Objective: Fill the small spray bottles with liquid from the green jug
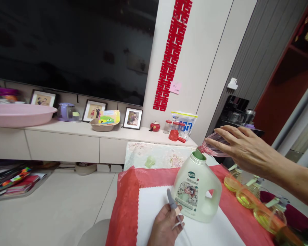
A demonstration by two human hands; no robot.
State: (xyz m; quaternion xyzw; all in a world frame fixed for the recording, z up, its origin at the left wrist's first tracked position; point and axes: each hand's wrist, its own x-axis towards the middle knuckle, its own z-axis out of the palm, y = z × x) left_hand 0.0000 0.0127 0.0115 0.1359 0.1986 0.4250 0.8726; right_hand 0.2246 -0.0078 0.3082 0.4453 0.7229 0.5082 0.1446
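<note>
A pale green detergent jug (199, 186) with a floral label stands uncapped and upright on a white sheet (154, 208). Above its mouth, my right hand (242, 145) grips a clear, pink-tinted bottle (217, 145), tipped on its side. The bottle's pinkish neck meets the green spout (199, 154) in the jug's opening; I cannot tell whether liquid is flowing. My left hand (166, 222), in front of the jug, is closed around a pump head (171, 200) with a grey nozzle and a thin, pale tube. A light green cap (150, 162) lies behind the jug, to its left.
Several pump bottles of yellow liquid (246, 198) line the table's right side on a red cloth (127, 198). Behind, a white cabinet (74, 140) carries framed photos, a pink basin (20, 114), small jars and a red cup (173, 135). A large television hangs above.
</note>
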